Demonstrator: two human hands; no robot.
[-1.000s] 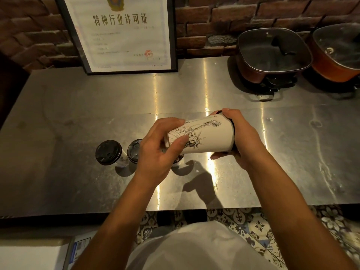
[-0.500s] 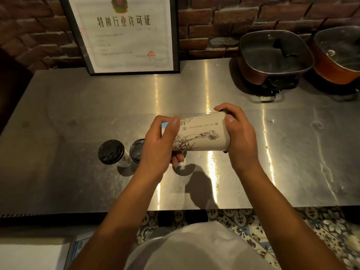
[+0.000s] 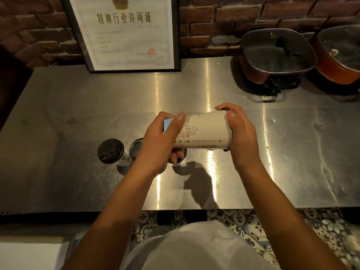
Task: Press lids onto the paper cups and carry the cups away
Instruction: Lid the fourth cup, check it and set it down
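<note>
A person held one white paper cup [image 3: 204, 131] on its side, up above the middle of the shiny metal table [image 3: 78, 106]. The cup had black line drawings on it. What was inside it could not be seen.

The left hand [image 3: 157, 143] was curled around the cup's bottom end, at about 9 o'clock from the cup's middle. Its thumb lay over the top and its fingers wrapped underneath. The right hand [image 3: 239, 137] was curled around the cup's top end, at 3 o'clock, with the thumb on the rim. A bit of black lid [image 3: 224, 109] peeked out by the fingers.

Three more cups stood on the table, and each had a black lid on. One lidded cup [image 3: 111, 151] stood at 9 o'clock from the hands. A second cup [image 3: 136, 148] stood just beside it, partly behind the left wrist. A third cup [image 3: 178, 160] was mostly hidden under the left hand.

At 1 o'clock, two red pots sat by the brick wall. The near pot [image 3: 276, 53] and the far pot [image 3: 341, 55] both had glass lids. A framed paper [image 3: 124, 32] leaned at 11 o'clock.
</note>
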